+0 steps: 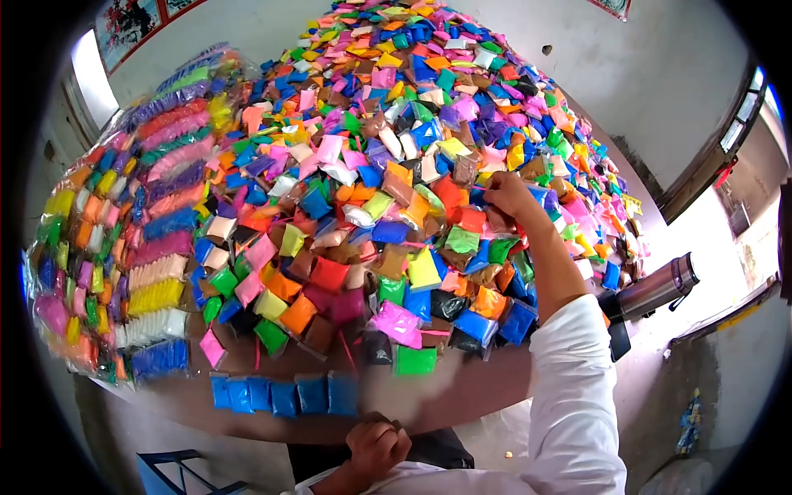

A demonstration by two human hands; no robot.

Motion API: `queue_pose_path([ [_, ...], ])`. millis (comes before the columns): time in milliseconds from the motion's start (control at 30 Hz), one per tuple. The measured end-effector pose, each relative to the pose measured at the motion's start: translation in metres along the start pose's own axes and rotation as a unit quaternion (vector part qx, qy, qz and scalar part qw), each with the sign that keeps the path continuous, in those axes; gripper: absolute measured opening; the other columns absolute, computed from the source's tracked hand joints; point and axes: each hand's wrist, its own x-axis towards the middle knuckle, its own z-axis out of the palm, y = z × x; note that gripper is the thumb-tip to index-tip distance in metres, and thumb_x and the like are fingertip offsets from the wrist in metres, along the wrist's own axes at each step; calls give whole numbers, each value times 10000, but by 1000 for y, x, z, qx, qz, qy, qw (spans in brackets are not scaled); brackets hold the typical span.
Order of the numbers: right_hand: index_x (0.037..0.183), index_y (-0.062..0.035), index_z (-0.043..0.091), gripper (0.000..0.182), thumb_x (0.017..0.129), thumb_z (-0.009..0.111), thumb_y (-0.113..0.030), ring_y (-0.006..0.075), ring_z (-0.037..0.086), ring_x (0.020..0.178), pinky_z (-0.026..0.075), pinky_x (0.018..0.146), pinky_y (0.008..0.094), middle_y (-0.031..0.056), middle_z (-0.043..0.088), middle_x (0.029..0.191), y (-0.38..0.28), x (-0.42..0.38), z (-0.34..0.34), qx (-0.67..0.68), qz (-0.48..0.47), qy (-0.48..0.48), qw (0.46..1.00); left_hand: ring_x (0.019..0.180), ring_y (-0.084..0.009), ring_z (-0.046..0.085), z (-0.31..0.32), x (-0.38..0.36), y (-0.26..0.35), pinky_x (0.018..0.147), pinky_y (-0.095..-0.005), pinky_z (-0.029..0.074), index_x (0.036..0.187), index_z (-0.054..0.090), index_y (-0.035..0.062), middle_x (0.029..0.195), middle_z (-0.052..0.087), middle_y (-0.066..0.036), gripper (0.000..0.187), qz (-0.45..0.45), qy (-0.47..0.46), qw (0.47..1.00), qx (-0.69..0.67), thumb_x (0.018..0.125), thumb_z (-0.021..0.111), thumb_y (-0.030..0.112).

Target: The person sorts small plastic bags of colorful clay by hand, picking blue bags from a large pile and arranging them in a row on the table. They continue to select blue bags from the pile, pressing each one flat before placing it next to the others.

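My right hand [507, 196] reaches out over a big heap of small coloured packets [421, 268], its fingers bent down and closed among them. What its fingertips pinch, if anything, is hidden from me. Close to my body, at the table's near edge, my left hand [378, 445] is curled into a fist, with nothing showing in it. Left of that fist, several blue packets [312, 394] lie side by side in a short row. Around the right hand are a red packet [472, 219], a green packet [462, 239] and brown ones.
Clear bags of neatly stacked packets [157, 297] stand along the left side of the brown table [462, 400]. A steel thermos flask [656, 289] lies tilted at the right, beside my sleeve. A blue-and-black folded item [186, 472] is below the table at lower left.
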Motion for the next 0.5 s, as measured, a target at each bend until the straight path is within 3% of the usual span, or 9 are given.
queue_pose_path([
  [33, 884, 1, 686, 222, 736, 711, -163, 221, 676, 753, 532, 698, 346, 116, 702, 824, -1, -5, -2, -4, -1, 0, 1000, 540, -254, 571, -1, 0, 0, 475, -361, 444, 596, 523, 88, 682, 592, -65, 194, 4, 12, 1000, -8, 675, 700, 75],
  [100, 827, 11, 662, 87, 772, 667, -56, 131, 595, 643, 482, 595, 283, 34, 639, 732, -1, -17, -7, 150, 30, 38, 987, 555, -246, 573, -5, 1, -1, 505, -356, 452, 615, 525, 89, 674, 575, -53, 197, 5, -9, 1000, -17, 685, 708, 74],
  [133, 955, 20, 672, 151, 815, 651, -35, 96, 553, 608, 449, 536, 254, 0, 607, 722, 0, -20, -10, 219, 1, 28, 975, 571, -237, 575, -7, 3, -1, 534, -350, 460, 635, 526, 90, 665, 559, -42, 201, 10, -32, 999, -23, 695, 717, 74],
  [167, 955, 20, 672, 151, 815, 651, -35, 96, 553, 608, 449, 536, 254, 0, 607, 722, 0, -23, -13, 214, 1, 29, 976, 571, -237, 575, -8, 4, -1, 534, -350, 460, 635, 526, 90, 665, 559, -42, 201, 10, -30, 999, -28, 695, 717, 74],
  [233, 1139, 18, 636, 310, 836, 660, -45, 93, 537, 579, 431, 500, 250, 8, 608, 730, -24, -40, -26, 330, -26, 88, 940, 588, -231, 581, -11, 5, -1, 552, -348, 458, 602, 510, 85, 671, 568, -45, 226, 26, -10, 999, -35, 702, 712, 71],
  [267, 1272, 16, 566, 417, 872, 649, -65, 102, 520, 548, 428, 465, 263, 13, 590, 723, -40, -53, -36, 308, -21, 91, 947, 588, -231, 581, -12, 5, -1, 552, -348, 458, 602, 510, 85, 671, 568, -45, 226, 26, -9, 999, -40, 702, 712, 71],
  [367, 1249, 14, 579, 353, 905, 608, -62, 122, 523, 537, 444, 457, 275, 25, 568, 705, -40, -58, -46, 393, -25, 80, 916, 596, -228, 582, -18, 2, -2, 556, -350, 454, 603, 508, 85, 676, 577, -50, 228, 31, -15, 998, -56, 714, 707, 70],
  [433, 1209, 9, 593, 287, 930, 572, -54, 143, 541, 561, 493, 515, 300, 40, 556, 694, -58, -75, -51, 408, -5, 83, 909, 604, -260, 595, -18, -2, -3, 582, -375, 469, 605, 541, 71, 679, 582, -61, 188, 15, -27, 997, -77, 697, 705, 66],
  [500, 1146, 4, 610, 228, 926, 561, -31, 158, 563, 607, 525, 604, 327, 48, 576, 725, -65, -89, -49, 497, -3, 63, 866, 603, -261, 593, -20, -3, -5, 582, -376, 469, 609, 544, 66, 682, 583, -63, 183, 11, -28, 994, -102, 694, 705, 55],
])
